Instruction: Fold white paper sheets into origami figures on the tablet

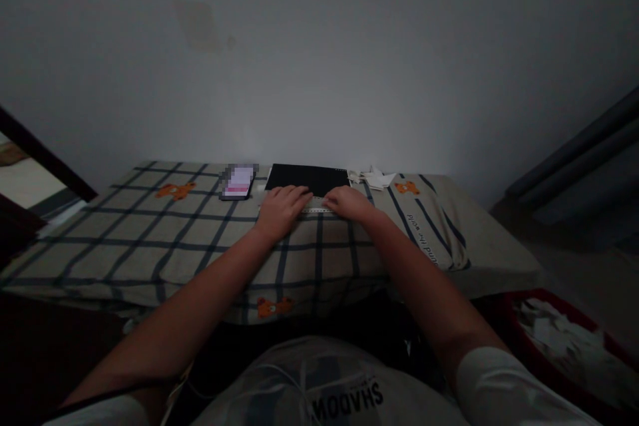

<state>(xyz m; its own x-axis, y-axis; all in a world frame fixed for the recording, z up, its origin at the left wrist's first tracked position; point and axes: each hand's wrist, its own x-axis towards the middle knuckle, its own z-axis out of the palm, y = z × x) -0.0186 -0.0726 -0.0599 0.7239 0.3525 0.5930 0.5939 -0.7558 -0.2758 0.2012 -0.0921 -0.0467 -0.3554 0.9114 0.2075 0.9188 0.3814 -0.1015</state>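
A flat black sheet point(309, 176) lies on the cloth-covered table near the wall. Along its near edge runs a white strip with a dashed line point(317, 209). My left hand point(284, 208) rests flat on the sheet's near left part, fingers stretched out. At the near right corner, my right hand point(348, 202) is closed, its thumb and fingers pinched together by the white strip. What lies between those fingertips is hidden.
A phone point(238, 182) with a lit screen lies left of the sheet. Crumpled white paper scraps point(377, 178) sit to its right. A checked cloth with orange bears point(200, 246) covers the table. At lower right, a red bin point(544, 294) holds white scraps. A wall stands behind.
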